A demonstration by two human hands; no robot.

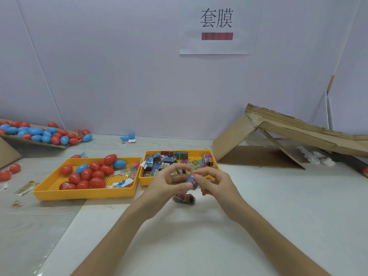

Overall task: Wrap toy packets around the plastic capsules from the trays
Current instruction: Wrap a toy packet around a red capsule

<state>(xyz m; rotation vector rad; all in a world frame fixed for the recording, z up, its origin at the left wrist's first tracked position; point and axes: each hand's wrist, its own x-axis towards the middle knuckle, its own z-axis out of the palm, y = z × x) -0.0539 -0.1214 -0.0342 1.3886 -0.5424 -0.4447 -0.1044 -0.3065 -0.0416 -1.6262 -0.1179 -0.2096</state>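
Note:
Both my hands meet in front of the right tray. My left hand (169,182) and my right hand (214,182) pinch a red capsule (193,173) with a blue printed toy packet (190,181) around it. The left yellow tray (83,193) holds several red and blue egg-shaped capsules (90,174). In the right yellow tray (146,181) lie several colourful toy packets (165,159). One pink packet (186,198) lies on the table just below my hands.
A tilted cardboard flap (35,143) at the far left carries many loose red and blue capsules. A collapsed cardboard box (278,140) leans at the right. Scraps and stray capsules (10,172) lie at the left edge. A paper sign (217,24) hangs on the wall.

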